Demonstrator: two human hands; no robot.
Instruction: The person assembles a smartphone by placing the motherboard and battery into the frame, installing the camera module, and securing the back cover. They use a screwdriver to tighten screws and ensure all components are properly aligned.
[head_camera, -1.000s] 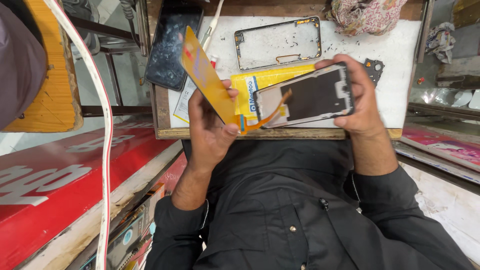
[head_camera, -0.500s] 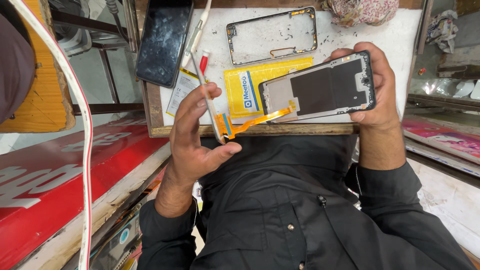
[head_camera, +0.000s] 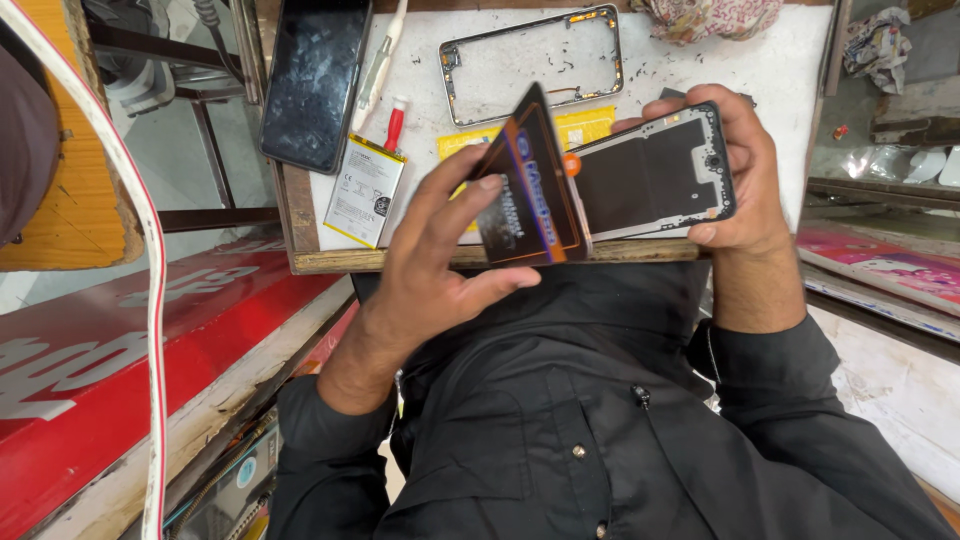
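My right hand (head_camera: 735, 165) grips a phone display assembly (head_camera: 655, 175) by its right end, its dark back plate facing up. My left hand (head_camera: 440, 260) holds a dark battery (head_camera: 525, 185) with a blue stripe, tilted against the left end of the assembly, where a small orange flex tab (head_camera: 571, 163) shows. Both are held just above the front edge of the white workbench (head_camera: 760, 60). Under them lies a yellow sheet (head_camera: 585, 125).
On the bench lie an empty phone frame (head_camera: 530, 62), a white-and-yellow battery (head_camera: 364, 190), a red-tipped tool (head_camera: 394, 125), a white tool (head_camera: 378, 62) and a cracked black phone (head_camera: 315, 80). A patterned cloth (head_camera: 705, 15) sits at the back. A red board (head_camera: 120, 340) is at left.
My left hand dropped the thin tool and the yellow strip and now holds a dark battery against the assembly. My right hand stayed on the assembly, shifting slightly.
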